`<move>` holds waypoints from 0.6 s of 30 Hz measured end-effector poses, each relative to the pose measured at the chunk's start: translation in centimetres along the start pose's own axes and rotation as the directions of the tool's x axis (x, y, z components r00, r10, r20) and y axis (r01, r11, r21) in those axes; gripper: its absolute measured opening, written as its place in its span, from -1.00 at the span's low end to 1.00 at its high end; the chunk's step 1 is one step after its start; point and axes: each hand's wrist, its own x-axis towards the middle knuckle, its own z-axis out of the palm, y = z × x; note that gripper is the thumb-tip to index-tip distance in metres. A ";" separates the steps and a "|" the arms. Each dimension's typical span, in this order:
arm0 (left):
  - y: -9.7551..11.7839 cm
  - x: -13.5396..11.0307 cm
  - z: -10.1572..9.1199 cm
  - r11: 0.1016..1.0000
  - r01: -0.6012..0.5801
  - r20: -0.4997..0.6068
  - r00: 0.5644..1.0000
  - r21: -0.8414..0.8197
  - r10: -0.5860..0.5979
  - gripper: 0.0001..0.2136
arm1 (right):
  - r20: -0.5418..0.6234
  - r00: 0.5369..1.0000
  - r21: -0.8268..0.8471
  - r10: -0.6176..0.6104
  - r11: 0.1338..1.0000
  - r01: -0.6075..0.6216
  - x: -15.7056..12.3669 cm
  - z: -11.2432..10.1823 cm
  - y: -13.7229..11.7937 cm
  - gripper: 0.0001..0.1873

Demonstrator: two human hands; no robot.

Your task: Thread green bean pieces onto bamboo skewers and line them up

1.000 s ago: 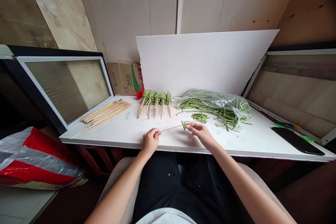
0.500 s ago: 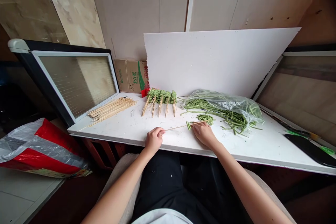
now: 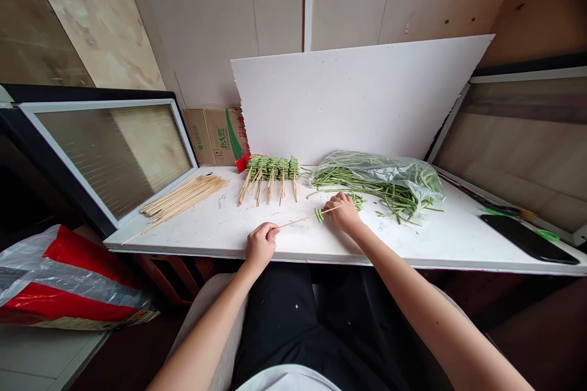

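My left hand [image 3: 262, 245] is closed around the end of a thin bamboo skewer [image 3: 297, 220] that slants up to the right over the table. Short pieces of green bean [image 3: 318, 214] are threaded near its far part. My right hand [image 3: 343, 214] lies beside that far end, fingers curled down; what they grip, if anything, is hidden. Just beyond it sits a small pile of cut green bean pieces [image 3: 356, 201], partly covered by the hand.
Finished bean skewers [image 3: 271, 171] lie stacked at the back. Bare skewers [image 3: 183, 200] are heaped on the left. Long green beans [image 3: 398, 198] spill from a clear plastic bag [image 3: 424, 178]. A black phone [image 3: 527, 237] rests at the right. A white board [image 3: 362, 104] stands behind.
My right hand has moved slightly away from me, toward the cut bean pile. My left hand still holds the skewer. The whole view has shifted a little.
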 end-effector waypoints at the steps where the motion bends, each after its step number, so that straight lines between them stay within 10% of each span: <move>1: 0.0 0.0 0.0 1.000 0.004 0.003 1.000 0.001 -0.004 -0.83 | -0.029 1.000 0.043 -0.003 0.999 0.005 0.0 0.0 0.0 -0.73; 7: 0.0 0.0 0.0 1.000 -0.001 0.006 1.000 0.006 0.001 -0.84 | -0.230 0.964 0.467 0.135 0.884 -0.013 -1.9 0.5 0.4 -0.75; 18: -0.1 -0.1 -0.1 1.000 -0.007 0.011 1.000 0.008 0.007 -0.83 | 0.061 0.898 0.988 0.436 0.102 -0.117 -6.5 -0.4 1.8 -0.44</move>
